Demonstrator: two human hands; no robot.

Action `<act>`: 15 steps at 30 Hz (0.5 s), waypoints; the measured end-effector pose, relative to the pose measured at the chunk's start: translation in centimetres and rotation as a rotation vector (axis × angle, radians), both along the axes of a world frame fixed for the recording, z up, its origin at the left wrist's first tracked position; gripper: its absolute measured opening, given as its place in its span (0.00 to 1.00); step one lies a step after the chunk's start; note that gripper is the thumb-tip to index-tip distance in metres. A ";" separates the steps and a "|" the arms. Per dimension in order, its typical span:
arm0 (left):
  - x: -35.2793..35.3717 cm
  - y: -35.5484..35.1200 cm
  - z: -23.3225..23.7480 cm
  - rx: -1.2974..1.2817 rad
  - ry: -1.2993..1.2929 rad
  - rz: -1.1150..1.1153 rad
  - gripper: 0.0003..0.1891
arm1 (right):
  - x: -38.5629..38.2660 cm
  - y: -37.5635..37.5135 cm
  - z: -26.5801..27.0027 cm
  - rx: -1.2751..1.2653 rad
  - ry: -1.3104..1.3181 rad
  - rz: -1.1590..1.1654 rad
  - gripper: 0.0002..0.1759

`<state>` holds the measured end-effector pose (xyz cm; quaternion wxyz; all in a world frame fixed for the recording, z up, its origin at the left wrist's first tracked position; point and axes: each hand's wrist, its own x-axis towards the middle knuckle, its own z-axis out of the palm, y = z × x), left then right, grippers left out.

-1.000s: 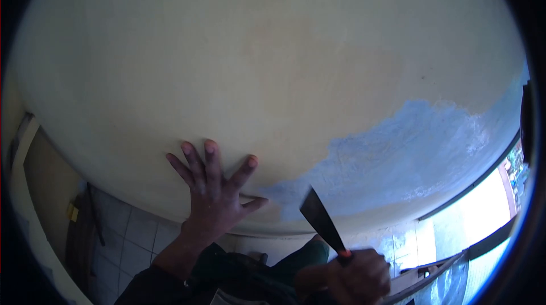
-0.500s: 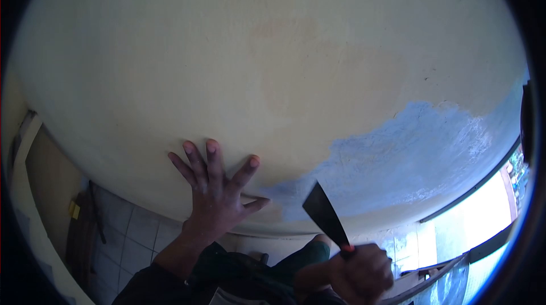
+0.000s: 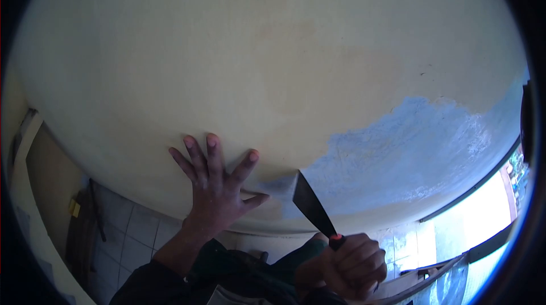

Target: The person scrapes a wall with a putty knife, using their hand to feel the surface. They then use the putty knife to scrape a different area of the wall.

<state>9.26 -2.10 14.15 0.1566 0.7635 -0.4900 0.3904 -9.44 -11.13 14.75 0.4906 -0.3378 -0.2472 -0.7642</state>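
A large cream wall fills most of the view, with a bluish-grey patch at its lower right. My left hand lies on the cream surface with its fingers spread, just left of the patch's narrow end. In my right hand is the handle of a scraper with a dark flat blade and a red band by the grip. The blade points up and left, its tip at the edge where cream meets blue-grey, right of my left hand.
Grey floor tiles show at the lower left, beside a dark wooden object with a small yellow piece on it. A bright opening lies at the right. My legs are at the bottom.
The scraper and my right hand have moved left and slightly up, bringing the blade tip to the patch's edge. My left hand remains in nearly the same place.
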 end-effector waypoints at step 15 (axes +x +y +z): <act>0.2 -0.2 0.2 -0.025 -0.018 -0.008 0.61 | 0.2 -0.6 0.2 -0.065 -0.064 -0.045 0.16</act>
